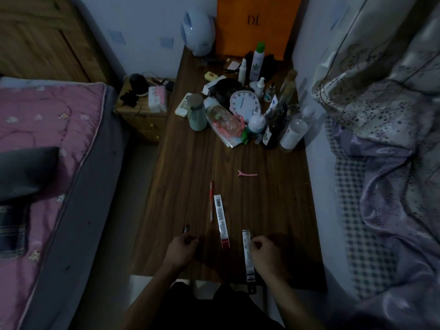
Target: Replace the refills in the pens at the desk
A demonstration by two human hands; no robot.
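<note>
Left of the red-ended refill pack (221,221), the left hand (180,252) has its grip closed on a dark pen (186,229); the red pen (211,201) lies untouched. Right of it, the right hand (263,252) curls beside the dark refill pack (248,256), seemingly empty. Both packs look sealed: work barely begun.

The left hand (181,250) curls over a dark object (186,228), mostly concealed; identity undetermined. Nearest the desk (273,210) front edge, the right hand (264,252) fingertips' contents are indiscernible. Refill packet (222,222) print illegible.
</note>
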